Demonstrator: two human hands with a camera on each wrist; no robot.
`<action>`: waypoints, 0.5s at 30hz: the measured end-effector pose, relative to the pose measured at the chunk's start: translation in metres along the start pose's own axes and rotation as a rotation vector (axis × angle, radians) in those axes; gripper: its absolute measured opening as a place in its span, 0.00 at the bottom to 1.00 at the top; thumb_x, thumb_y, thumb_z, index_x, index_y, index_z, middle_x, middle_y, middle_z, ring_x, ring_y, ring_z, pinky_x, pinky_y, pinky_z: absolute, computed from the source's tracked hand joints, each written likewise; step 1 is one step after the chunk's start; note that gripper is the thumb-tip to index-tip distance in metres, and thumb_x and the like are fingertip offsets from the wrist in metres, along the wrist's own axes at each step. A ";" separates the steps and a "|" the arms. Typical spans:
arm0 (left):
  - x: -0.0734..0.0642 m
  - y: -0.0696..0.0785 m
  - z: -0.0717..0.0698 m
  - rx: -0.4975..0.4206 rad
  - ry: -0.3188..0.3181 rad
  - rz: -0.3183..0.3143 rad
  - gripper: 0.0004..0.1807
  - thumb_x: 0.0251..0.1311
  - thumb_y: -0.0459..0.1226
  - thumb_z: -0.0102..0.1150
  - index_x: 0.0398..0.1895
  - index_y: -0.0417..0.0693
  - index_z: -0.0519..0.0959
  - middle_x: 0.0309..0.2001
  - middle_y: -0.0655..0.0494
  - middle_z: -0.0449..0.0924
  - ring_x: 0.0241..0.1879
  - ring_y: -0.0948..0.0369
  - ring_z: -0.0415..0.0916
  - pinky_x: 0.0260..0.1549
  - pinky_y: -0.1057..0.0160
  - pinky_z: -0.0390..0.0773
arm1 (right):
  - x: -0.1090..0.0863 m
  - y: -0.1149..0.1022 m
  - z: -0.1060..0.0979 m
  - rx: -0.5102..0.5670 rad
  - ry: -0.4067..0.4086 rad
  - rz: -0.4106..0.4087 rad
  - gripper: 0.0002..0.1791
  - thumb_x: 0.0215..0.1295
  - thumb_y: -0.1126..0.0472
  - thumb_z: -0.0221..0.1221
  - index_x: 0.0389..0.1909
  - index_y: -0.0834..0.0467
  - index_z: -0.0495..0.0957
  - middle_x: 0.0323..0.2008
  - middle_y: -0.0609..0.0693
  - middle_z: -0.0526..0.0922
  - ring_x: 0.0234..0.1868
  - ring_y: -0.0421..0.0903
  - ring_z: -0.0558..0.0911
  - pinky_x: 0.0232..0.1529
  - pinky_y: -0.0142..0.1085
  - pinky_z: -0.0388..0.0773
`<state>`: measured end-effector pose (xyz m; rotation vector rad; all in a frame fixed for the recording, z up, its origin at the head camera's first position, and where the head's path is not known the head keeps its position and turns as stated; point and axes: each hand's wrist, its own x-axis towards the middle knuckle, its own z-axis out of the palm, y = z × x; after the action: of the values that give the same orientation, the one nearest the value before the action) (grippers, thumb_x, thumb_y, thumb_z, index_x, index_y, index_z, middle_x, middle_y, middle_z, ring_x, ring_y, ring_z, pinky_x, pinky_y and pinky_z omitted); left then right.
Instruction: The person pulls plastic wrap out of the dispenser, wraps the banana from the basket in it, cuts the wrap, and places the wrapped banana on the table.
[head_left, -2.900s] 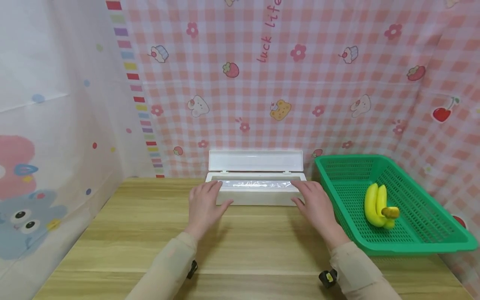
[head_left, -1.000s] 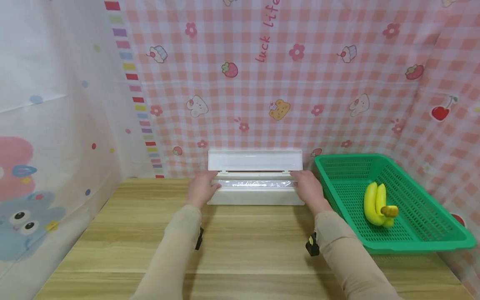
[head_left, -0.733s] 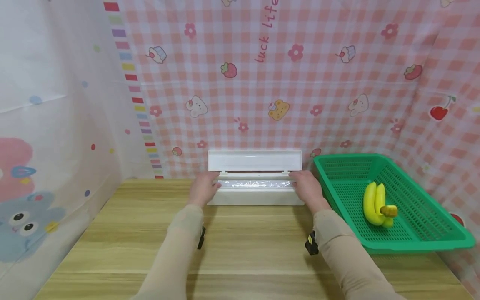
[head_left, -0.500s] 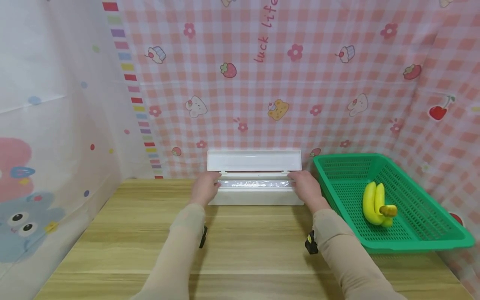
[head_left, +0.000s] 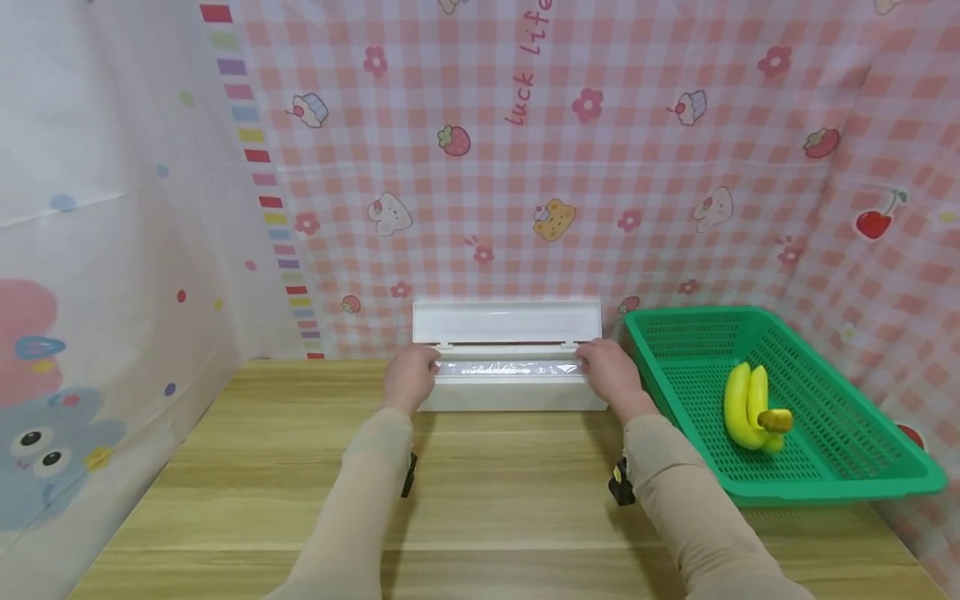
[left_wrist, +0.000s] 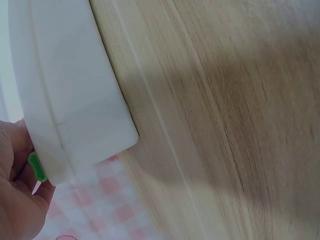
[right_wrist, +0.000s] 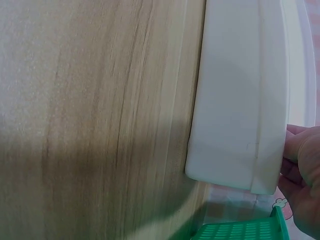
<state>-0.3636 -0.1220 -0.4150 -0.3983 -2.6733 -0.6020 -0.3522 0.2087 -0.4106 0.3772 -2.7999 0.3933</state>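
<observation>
A long white cling film dispenser [head_left: 512, 396] stands at the back of the table with its lid [head_left: 507, 322] raised against the cloth. A shiny roll of clear film [head_left: 507, 368] lies inside. At the dispenser's left end, my left hand [head_left: 409, 377] grips the upper corner with bent fingers; in the left wrist view a small green part [left_wrist: 36, 166] shows between those fingers and the white wall. My right hand [head_left: 613, 375] holds the right end in the same way, its fingertips partly hidden behind the dispenser in the right wrist view.
To the right sits a green plastic basket [head_left: 825, 492] with a bunch of bananas [head_left: 742, 408] in it, close to my right hand. A pink checked cloth [head_left: 480, 183] hangs behind the wooden table [head_left: 495, 500]. A white printed cloth [head_left: 97, 250] hangs on the left.
Both hands have moved from spread fingers above the dispenser's front to a grip on its two ends. Over the last second the fingers have crept slightly inward. The dispenser stays in place.
</observation>
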 end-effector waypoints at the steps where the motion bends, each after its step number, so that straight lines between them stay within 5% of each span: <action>1: 0.000 0.000 0.000 -0.003 -0.002 -0.010 0.08 0.55 0.25 0.64 0.37 0.41 0.87 0.39 0.47 0.86 0.44 0.47 0.81 0.48 0.49 0.79 | 0.000 0.000 0.000 0.001 -0.002 0.005 0.06 0.65 0.69 0.61 0.41 0.61 0.84 0.40 0.58 0.82 0.47 0.59 0.78 0.49 0.52 0.78; 15: -0.004 0.000 0.003 -0.026 0.045 -0.024 0.06 0.54 0.24 0.63 0.28 0.41 0.85 0.33 0.47 0.85 0.40 0.47 0.80 0.45 0.50 0.79 | -0.004 0.005 0.005 0.066 0.098 -0.023 0.03 0.62 0.70 0.63 0.30 0.61 0.83 0.35 0.57 0.84 0.42 0.58 0.81 0.44 0.50 0.79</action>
<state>-0.3613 -0.1219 -0.4190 -0.3558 -2.6334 -0.6459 -0.3512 0.2124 -0.4175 0.3935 -2.6897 0.4858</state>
